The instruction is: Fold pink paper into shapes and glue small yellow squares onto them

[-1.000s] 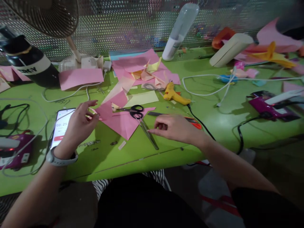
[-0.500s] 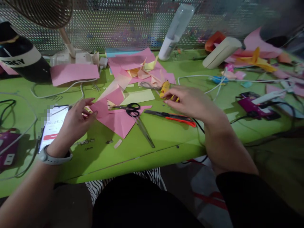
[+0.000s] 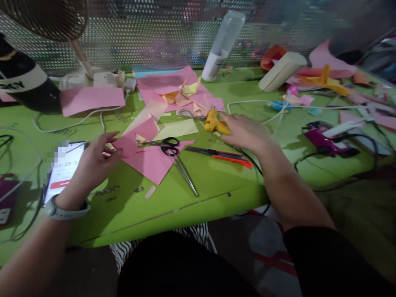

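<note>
My left hand pinches a piece of folded pink paper between thumb and fingers, just above the table. My right hand reaches out flat with fingers apart, beside the handle of a yellow glue gun lying on the table. Whether its fingertips touch the handle is hard to tell. Black-handled scissors rest on a larger pink sheet. Metal tweezers lie by the scissors, and an orange and black utility knife is below my right hand.
A phone showing a timer lies under my left wrist. Behind are pink paper scraps, a white-based bottle, a fan and a dark bottle. White cables and a purple device are at right.
My right hand has drawn slightly right and its fingers have straightened off the glue gun, which now shows more fully. My left hand keeps the pink paper. The whole view has shifted slightly.
</note>
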Demonstrator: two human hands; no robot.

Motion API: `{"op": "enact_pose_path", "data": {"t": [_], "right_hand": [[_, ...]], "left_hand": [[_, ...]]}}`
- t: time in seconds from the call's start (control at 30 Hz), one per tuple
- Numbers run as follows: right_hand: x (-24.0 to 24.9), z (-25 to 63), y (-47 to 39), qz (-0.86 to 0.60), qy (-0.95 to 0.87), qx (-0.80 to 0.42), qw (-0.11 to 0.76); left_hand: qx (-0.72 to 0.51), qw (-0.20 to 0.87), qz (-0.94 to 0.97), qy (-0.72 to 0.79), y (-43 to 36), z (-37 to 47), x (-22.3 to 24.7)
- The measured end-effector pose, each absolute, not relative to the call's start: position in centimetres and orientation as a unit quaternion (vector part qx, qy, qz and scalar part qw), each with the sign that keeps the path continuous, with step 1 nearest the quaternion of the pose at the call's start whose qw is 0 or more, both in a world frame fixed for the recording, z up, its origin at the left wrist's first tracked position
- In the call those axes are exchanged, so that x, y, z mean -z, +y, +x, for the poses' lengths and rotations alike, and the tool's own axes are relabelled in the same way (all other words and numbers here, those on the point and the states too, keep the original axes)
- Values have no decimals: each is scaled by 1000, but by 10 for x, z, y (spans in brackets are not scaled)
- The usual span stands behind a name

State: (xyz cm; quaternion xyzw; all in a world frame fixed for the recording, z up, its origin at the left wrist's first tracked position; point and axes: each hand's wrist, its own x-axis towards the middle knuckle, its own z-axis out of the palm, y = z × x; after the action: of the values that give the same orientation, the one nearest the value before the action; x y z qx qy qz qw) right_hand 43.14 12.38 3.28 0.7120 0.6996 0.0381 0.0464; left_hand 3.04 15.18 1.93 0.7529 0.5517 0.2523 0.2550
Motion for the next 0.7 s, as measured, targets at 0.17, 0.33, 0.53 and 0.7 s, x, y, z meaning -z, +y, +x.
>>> {"op": "enact_pose_path", "data": {"t": [0.17,0.33,0.53,0.7], "right_hand": [[-18,427,136,713,697,-7,69],[-22,426,127,728,685,-16,41],[-30,445,111,757,648,-77,-43],[-36,458,105,772,628,-36,-92]], "left_hand": [[-265,259,758,536,152,30,-15],[-284,268,767,509,152,29,-12],[-294,281,775,484,150,28,-13],[-284,283,781,479,153,28,-11]]}}
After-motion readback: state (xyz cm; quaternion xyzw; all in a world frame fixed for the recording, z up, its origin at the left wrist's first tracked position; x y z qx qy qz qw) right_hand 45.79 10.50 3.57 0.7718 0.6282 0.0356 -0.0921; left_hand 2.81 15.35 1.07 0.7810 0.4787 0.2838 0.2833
